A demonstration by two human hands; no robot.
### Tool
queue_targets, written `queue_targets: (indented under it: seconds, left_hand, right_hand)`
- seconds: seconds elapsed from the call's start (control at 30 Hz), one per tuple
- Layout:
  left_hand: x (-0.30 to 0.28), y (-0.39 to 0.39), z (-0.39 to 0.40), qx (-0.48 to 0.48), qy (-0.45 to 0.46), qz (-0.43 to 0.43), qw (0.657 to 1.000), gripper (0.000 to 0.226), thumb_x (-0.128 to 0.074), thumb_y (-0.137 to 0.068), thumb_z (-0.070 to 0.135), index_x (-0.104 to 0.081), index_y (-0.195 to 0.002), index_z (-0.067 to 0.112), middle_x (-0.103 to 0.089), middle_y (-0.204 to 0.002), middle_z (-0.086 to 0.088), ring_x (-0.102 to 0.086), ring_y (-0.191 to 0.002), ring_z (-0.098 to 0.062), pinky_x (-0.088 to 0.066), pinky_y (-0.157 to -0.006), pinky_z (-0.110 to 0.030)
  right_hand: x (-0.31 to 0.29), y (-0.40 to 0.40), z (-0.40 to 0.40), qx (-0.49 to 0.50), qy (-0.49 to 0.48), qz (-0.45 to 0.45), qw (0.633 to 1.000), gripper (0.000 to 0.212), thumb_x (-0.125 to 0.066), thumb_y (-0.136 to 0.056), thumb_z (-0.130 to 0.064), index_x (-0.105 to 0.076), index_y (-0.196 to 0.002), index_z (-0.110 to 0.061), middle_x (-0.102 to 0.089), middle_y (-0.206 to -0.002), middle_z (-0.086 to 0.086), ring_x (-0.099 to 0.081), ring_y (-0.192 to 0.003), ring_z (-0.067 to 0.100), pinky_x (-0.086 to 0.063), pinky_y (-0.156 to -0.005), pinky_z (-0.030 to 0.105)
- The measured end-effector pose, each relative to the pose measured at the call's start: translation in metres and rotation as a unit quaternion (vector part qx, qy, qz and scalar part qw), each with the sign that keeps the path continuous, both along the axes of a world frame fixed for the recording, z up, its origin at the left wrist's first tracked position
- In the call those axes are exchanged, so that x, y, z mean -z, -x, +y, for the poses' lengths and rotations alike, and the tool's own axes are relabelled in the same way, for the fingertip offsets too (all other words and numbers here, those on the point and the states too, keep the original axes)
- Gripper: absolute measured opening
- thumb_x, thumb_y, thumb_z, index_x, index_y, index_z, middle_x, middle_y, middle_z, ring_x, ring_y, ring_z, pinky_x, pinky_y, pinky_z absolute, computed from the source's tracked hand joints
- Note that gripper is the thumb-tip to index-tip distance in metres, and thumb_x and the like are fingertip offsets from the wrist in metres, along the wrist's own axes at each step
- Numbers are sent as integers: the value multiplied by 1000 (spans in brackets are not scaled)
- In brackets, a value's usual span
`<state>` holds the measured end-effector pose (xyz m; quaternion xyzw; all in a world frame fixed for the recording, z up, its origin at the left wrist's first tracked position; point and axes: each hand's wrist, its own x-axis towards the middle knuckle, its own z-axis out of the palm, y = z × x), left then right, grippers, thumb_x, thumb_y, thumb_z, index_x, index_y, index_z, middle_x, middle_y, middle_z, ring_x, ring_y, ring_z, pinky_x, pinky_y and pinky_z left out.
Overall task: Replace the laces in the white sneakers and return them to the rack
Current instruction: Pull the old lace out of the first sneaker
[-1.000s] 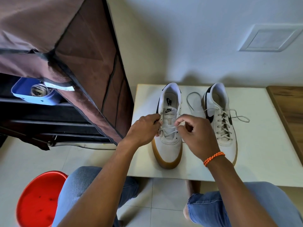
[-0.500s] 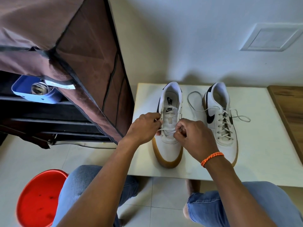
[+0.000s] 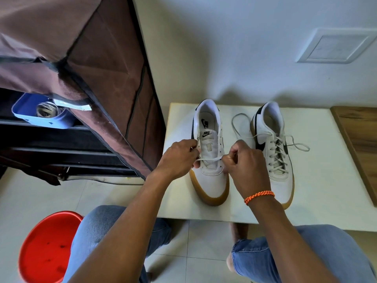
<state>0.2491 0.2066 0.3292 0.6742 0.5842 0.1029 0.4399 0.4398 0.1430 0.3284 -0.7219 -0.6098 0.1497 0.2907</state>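
Both your hands pinch the same white lace (image 3: pixel 209 159), which runs straight across the lowest eyelets of the left sneaker (image 3: pixel 210 156): your left hand (image 3: pixel 179 158) has its fingers curled round the lace end at the shoe's left edge, and your right hand (image 3: pixel 247 166) has its fingers curled tight on the other end at the shoe's right edge. That sneaker stands on the white table (image 3: pixel 318 180) with its toe toward you and its tan sole showing at the near end; above that one span of lace the tongue lies bare. Just to its right stands the right sneaker (image 3: pixel 273 152), toe toward you as well, laced all the way up, with its loose ends lying on the table on either side of it. You wear an orange braided band (image 3: pixel 259 196) on your right wrist. To the left of the table stands the rack (image 3: pixel 61 139), its brown fabric cover (image 3: pixel 102 68) hanging partly over dark shelves, with a blue tub (image 3: pixel 40 111) on the upper shelf. A red stool (image 3: pixel 47 248) sits on the tiled floor near your left knee. A wooden board (image 3: pixel 361 144) lies at the table's right edge.
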Motion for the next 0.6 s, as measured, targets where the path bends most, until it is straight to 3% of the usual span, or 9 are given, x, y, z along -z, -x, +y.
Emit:
queue_targets:
  seconds: [0.13, 0.27, 0.43, 0.53, 0.6]
  left_hand:
    - [0, 0, -1, 10, -12, -4, 1000, 26, -49, -106, 25, -60, -84, 15, -76, -71, 6, -73, -78, -25, -59, -84, -52]
    - [-6, 5, -1, 24, -15, 0, 1000, 51, -43, -111, 49, -71, -81, 18, -75, -67, 3, -72, -66, -17, -60, -79, -41]
    - [-11, 7, 1, -6, 48, -44, 998, 68, -34, -114, 47, -78, -81, 6, -78, -72, -5, -75, -71, -26, -57, -84, -36]
    - [-15, 10, 4, -31, 128, -96, 987, 72, -30, -114, 46, -77, -85, 0, -78, -75, -15, -75, -69, -30, -55, -70, -24]
    - [-17, 11, 3, -30, 159, -97, 982, 71, -28, -115, 47, -74, -85, 2, -78, -76, -18, -75, -67, -30, -49, -56, -15]
  right_hand:
    - [-5, -7, 1, 24, -37, 64, 997, 15, -67, -92, -16, -56, -82, -16, -65, -61, -2, -68, -55, 14, -59, -59, 35]
    - [-16, -4, 0, -49, -73, 144, 986, 12, -65, -88, -17, -63, -76, -17, -55, -57, -5, -50, -50, 10, -44, -50, 28]
    - [-27, 11, -4, -116, -61, 294, 947, 14, -63, -88, -1, -67, -76, -8, -51, -57, 6, -43, -52, 21, -36, -51, 28]
    - [-26, 26, -9, -179, -6, 321, 930, 12, -64, -94, 7, -72, -89, 1, -63, -60, -8, -56, -53, 6, -44, -56, 18]
    - [-19, 30, -10, -207, 20, 293, 933, 21, -62, -100, 1, -77, -111, -7, -72, -71, -7, -66, -62, 10, -50, -61, 19]
